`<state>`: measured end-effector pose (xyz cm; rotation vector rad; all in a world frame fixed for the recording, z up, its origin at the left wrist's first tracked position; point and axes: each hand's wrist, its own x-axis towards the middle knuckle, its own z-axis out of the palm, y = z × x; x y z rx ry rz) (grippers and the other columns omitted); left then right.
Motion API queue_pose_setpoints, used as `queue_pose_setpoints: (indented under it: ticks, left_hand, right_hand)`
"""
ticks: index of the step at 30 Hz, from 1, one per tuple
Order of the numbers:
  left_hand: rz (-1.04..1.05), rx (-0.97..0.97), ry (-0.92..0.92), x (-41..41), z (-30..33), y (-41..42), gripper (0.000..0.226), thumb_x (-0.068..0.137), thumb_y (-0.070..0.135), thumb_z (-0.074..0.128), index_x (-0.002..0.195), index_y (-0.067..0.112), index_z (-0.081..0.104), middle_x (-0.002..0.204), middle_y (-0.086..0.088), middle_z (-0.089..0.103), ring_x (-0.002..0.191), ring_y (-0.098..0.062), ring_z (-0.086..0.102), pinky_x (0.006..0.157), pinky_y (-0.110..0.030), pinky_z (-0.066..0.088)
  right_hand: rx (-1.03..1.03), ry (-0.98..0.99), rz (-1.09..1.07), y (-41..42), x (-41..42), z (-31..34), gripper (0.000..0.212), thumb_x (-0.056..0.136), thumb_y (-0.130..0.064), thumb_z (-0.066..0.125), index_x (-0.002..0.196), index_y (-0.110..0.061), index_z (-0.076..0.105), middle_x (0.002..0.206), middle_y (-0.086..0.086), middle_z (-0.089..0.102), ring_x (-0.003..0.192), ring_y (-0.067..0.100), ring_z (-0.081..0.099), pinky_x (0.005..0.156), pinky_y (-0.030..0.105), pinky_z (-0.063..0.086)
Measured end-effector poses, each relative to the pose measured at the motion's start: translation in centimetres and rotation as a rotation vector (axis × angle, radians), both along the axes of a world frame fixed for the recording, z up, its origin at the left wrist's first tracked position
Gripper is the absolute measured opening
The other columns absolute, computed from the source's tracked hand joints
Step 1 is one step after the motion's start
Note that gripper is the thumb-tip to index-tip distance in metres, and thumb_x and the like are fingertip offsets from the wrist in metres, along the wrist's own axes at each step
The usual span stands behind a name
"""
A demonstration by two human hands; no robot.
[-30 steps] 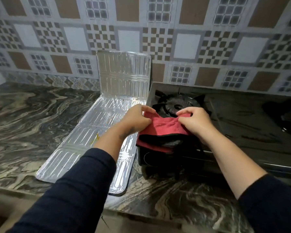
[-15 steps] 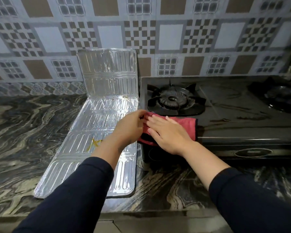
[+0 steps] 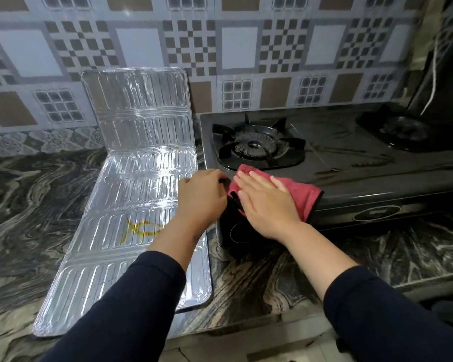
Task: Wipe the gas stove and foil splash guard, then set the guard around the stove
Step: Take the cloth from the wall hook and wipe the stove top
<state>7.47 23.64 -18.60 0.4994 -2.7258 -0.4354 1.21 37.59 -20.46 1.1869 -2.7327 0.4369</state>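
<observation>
Splash guard point(image 3: 139, 194) left of stove point(image 3: 351, 163); cloth point(image 3: 302, 193) on stove's front-left corner

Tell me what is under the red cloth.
The red cloth lies on the black stove's front left corner, under the flat right hand. The stove surface beneath is covered.

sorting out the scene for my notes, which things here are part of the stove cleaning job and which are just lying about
Part of the job:
- gas stove
- foil splash guard, mostly flat on the counter, far panel up against the wall, yellow stain on it
- red cloth, pressed flat on the stove by the right hand
- left hand, at the stove's left edge

Just lying about:
- white cord at far right
</observation>
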Motion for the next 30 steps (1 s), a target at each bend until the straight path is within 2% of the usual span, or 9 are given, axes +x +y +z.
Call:
queue_pose_setpoints:
  ticks: [6, 15, 21, 27, 30]
  left_hand:
    - [-0.051, -0.064, 0.032, -1.5, 0.3, 1.4, 0.037, 0.088, 0.013, 0.042, 0.115, 0.027, 0.063, 0.119, 0.009, 0.066, 0.115, -0.015, 0.056, 0.095, -0.036, 0.031]
    - [-0.254, -0.081, 0.041, -5.0, 0.3, 6.1, 0.035, 0.090, 0.017, 0.045, 0.120, 0.019, 0.064, 0.121, 0.001, 0.067, 0.112, -0.023, 0.060, 0.089, -0.038, 0.049]
    - [-0.361, -0.111, 0.004, -6.7, -0.5, 7.7, 0.042, 0.096, 0.026, 0.043, 0.136, 0.017, 0.053, 0.142, -0.002, 0.053, 0.131, -0.018, 0.049, 0.105, -0.033, 0.041]
    - [-0.337, -0.096, -0.067, -7.0, -0.8, 8.0, 0.044, 0.098, 0.030, 0.040, 0.140, 0.021, 0.047, 0.151, 0.005, 0.042, 0.139, -0.012, 0.037, 0.110, -0.033, 0.038]
    - [-0.332, -0.100, -0.118, -7.2, -0.3, 8.3, 0.044, 0.098, 0.029, 0.039, 0.140, 0.020, 0.047, 0.151, 0.005, 0.041, 0.140, -0.012, 0.036, 0.107, -0.036, 0.042]
  right_hand:
    - [-0.018, -0.004, -0.006, 1.7, -1.3, 0.0, 0.047, 0.100, -0.036, 0.025, 0.146, -0.030, 0.030, 0.155, -0.014, 0.026, 0.144, 0.004, 0.017, 0.118, 0.035, 0.010]
    - [0.042, -0.023, -0.182, 6.9, -5.5, 0.2, 0.050, 0.100, -0.039, 0.021, 0.148, -0.029, 0.024, 0.157, -0.014, 0.019, 0.145, 0.003, 0.011, 0.118, 0.036, 0.007]
    - [0.205, -0.169, -0.346, 9.3, -10.0, 1.3, 0.070, 0.091, -0.064, 0.015, 0.151, -0.027, 0.008, 0.160, -0.012, 0.000, 0.147, 0.008, -0.004, 0.117, 0.048, -0.004]
    - [0.258, -0.251, -0.527, 9.0, -13.9, 2.1, 0.073, 0.091, -0.063, 0.011, 0.151, -0.024, -0.002, 0.160, -0.006, -0.011, 0.147, 0.015, -0.012, 0.115, 0.057, -0.007]
    - [0.258, -0.253, -0.524, 8.6, -13.4, 2.2, 0.071, 0.093, -0.061, 0.012, 0.151, -0.023, -0.002, 0.161, -0.005, -0.010, 0.147, 0.017, -0.012, 0.116, 0.056, -0.006]
